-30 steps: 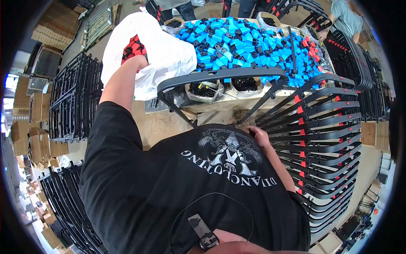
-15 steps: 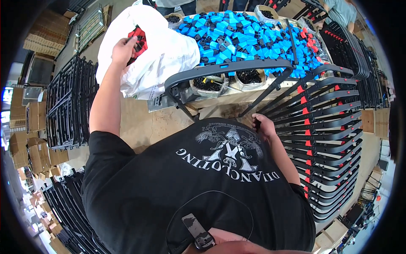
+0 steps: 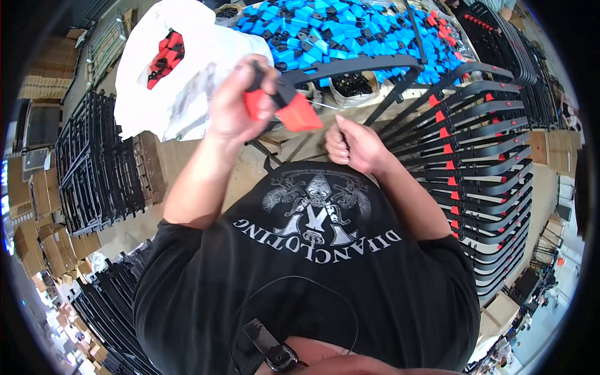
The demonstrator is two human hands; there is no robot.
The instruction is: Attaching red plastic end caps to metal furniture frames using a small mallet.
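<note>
Back from the white bag (image 3: 187,81), my left hand (image 3: 240,100) grips a red-and-black clip (image 3: 281,106); my right hand (image 3: 353,147), fisted, steadies the black frame (image 3: 350,65) — I align squarely before pressing.

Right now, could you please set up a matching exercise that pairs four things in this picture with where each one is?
Things:
1. red clip
2. white plastic bag
3. pile of blue clips
4. stack of black frames with red clips

Places:
A. heaped at the top, beyond both hands
B. in the left hand
C. to the right of the right hand
D. at the upper left, holding more red clips

Pairs: 1-B, 2-D, 3-A, 4-C
</note>
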